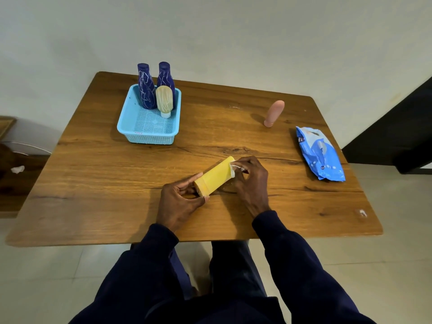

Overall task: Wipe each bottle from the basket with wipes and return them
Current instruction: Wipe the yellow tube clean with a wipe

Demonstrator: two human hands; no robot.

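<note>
Wood table (pixel 233 127). Blue basket (pixel 149 136), far left: two navy bottles (pixel 146 87) upright, cream bottle (pixel 164 99) cap-down. Wipes pack (pixel 320 155), right edge. Pink bottle (pixel 274 113) standing apart, near pack. Yellow bottle (pixel 216 176) tilted, near front, between hands: left hand (pixel 177 202) pinches lower end, right hand (pixel 251 181) grips wipe (pixel 233 168) against upper end.

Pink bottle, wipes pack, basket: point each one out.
pink bottle (pixel 274 113), head view, middle of its body.
wipes pack (pixel 320 154), head view, centre of its top face.
basket (pixel 149 137), head view, its near wall.
</note>
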